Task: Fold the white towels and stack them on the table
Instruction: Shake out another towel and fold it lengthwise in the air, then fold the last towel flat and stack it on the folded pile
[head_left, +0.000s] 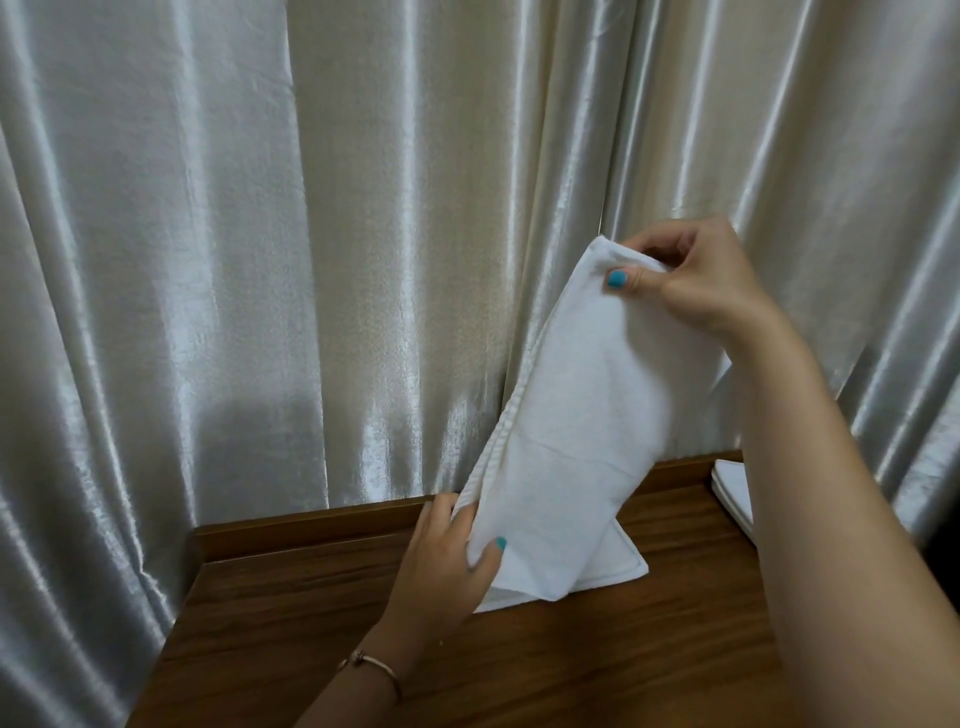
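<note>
A white towel (587, 415) hangs half lifted above the wooden table (322, 613), its lower end lying on the tabletop. My right hand (691, 280) pinches the towel's upper end between thumb and fingers, raised in front of the curtain. My left hand (447, 551) grips the towel's lower left edge close to the table, thumb on the front of the cloth. A stack of folded white towels (735, 491) lies at the table's far right, partly hidden behind my right forearm.
A shiny cream curtain (311, 234) hangs right behind the table and fills the background. The table has a raised wooden back rim (311, 525) and its left edge falls away beside the curtain.
</note>
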